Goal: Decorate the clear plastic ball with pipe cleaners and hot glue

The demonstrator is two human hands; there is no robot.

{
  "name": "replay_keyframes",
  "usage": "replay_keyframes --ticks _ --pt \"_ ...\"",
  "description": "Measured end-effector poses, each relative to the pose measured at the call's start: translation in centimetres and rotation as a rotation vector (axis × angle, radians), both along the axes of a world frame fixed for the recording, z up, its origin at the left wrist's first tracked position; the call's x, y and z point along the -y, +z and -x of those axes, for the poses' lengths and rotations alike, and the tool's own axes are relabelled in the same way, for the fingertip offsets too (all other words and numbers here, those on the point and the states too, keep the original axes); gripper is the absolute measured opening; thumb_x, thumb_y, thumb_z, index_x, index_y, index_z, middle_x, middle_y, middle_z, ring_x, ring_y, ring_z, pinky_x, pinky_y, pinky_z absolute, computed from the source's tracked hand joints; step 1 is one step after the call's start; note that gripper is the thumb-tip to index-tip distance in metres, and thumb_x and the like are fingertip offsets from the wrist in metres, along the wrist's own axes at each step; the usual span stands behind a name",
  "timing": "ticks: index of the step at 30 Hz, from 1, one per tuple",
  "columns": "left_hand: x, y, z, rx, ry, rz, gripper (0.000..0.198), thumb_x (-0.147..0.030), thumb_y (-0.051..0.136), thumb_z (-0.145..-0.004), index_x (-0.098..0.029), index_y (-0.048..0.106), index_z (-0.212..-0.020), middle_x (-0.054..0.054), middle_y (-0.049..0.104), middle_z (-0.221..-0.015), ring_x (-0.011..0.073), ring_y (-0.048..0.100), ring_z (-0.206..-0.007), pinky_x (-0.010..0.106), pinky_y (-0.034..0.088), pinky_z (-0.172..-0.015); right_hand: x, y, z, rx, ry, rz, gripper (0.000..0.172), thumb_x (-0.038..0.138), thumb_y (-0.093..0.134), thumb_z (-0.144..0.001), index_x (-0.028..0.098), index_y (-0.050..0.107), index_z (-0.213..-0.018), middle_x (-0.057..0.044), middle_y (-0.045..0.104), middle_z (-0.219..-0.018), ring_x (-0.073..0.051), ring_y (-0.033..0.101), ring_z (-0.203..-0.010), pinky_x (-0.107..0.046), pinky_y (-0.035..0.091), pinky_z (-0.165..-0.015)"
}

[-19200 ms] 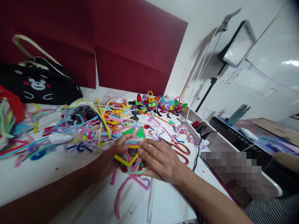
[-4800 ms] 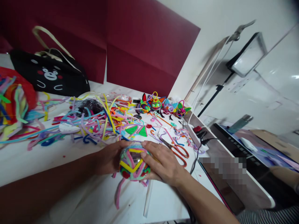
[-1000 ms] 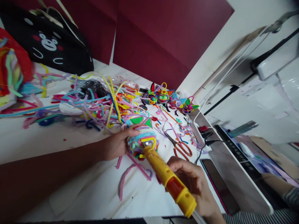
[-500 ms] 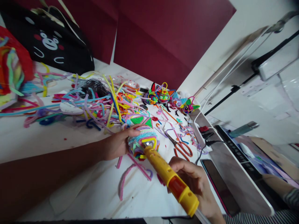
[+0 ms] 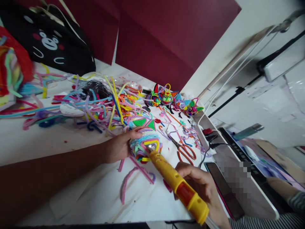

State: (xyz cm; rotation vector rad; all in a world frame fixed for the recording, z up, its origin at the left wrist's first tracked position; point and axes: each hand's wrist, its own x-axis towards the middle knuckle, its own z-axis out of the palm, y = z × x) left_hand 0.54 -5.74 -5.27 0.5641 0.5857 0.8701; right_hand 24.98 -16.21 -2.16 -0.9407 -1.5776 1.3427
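My left hand (image 5: 121,144) is closed round a ball-shaped pipe-cleaner head (image 5: 139,149), wound in pastel colours with green, pink-edged ears on its far side. A yellow loop on the head frames a shiny spot. My right hand (image 5: 201,183) grips a yellow glue gun (image 5: 168,171) with a red-orange window; the gun hides part of the fingers. Its nozzle points at the shiny spot; whether it touches, I cannot tell. From its rear end sticks a clear glue stick (image 5: 211,223). Beside the head lie orange-handled scissors (image 5: 184,150) and a curved pink pipe cleaner (image 5: 125,187).
Tangled pipe cleaners (image 5: 100,109) cover the table's far left. Several finished heads (image 5: 166,98) stand at the back. A phone (image 5: 225,190) lies by the right edge, near a cable (image 5: 218,145). A black bag (image 5: 54,47) stands at upper left. Another person's arm (image 5: 281,190) shows at right.
The glue gun and my right hand have shifted slightly right and toward me. My left hand and the pipe-cleaner head stay almost in place.
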Motion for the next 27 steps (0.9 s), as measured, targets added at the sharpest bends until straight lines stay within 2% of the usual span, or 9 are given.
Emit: replay_keyframes --ticks 4,8,12,18,22,27 --pt "-0.1 -0.1 0.0 0.010 -0.002 0.003 0.051 -0.022 0.073 -0.074 -0.022 0.064 -0.124 0.006 0.078 -0.115 0.0278 0.073 -0.102 0.033 0.058 -0.078 0.4 0.0 -0.2 -0.011 -0.029 0.059 0.035 0.052 0.076 -0.082 0.019 0.075 -0.092 -0.007 0.069 -0.082 -0.017 0.066 -0.070 -0.024 0.050 -0.058" --pt "-0.2 -0.2 0.0 0.029 -0.026 -0.021 0.051 -0.022 0.073 -0.075 -0.022 0.064 -0.125 0.009 0.077 -0.117 0.0304 0.072 -0.106 0.035 0.059 -0.077 0.6 0.0 -0.3 -0.002 -0.047 0.056 0.029 0.047 0.078 -0.082 0.020 0.075 -0.092 -0.006 0.069 -0.081 -0.015 0.062 -0.065 -0.024 0.050 -0.059" --pt "-0.2 -0.3 0.0 0.014 -0.022 -0.026 0.055 -0.023 0.072 -0.075 -0.021 0.062 -0.129 0.008 0.077 -0.117 0.0286 0.073 -0.105 0.032 0.059 -0.075 0.8 0.0 -0.5 0.023 -0.049 0.078 0.032 0.049 0.077 -0.081 0.019 0.074 -0.090 -0.007 0.068 -0.079 -0.014 0.058 -0.060 -0.028 0.053 -0.061" --pt "-0.2 -0.5 0.1 -0.021 -0.023 -0.018 0.061 -0.026 0.074 -0.073 -0.022 0.060 -0.132 0.008 0.075 -0.123 0.0309 0.070 -0.112 0.035 0.059 -0.081 1.0 0.2 -0.5 -0.015 -0.071 0.111 0.050 0.068 0.072 -0.078 0.020 0.076 -0.088 -0.007 0.067 -0.078 -0.016 0.059 -0.062 -0.028 0.053 -0.062" --pt "-0.2 -0.4 0.0 -0.025 -0.023 -0.022 0.064 -0.028 0.075 -0.071 -0.022 0.060 -0.133 0.009 0.075 -0.122 0.0320 0.068 -0.116 0.037 0.058 -0.087 1.1 0.2 -0.5 -0.008 -0.081 0.105 0.037 0.056 0.079 -0.077 0.020 0.076 -0.087 -0.006 0.067 -0.074 -0.015 0.057 -0.060 -0.027 0.054 -0.064" --pt "-0.2 -0.2 0.0 -0.009 -0.029 -0.032 0.061 -0.028 0.075 -0.073 -0.022 0.060 -0.132 0.010 0.075 -0.122 0.0329 0.068 -0.116 0.040 0.057 -0.092 1.3 0.2 -0.9 -0.002 -0.119 0.135 0.037 0.056 0.079 -0.076 0.020 0.076 -0.086 -0.007 0.067 -0.076 -0.016 0.058 -0.062 -0.026 0.052 -0.059"
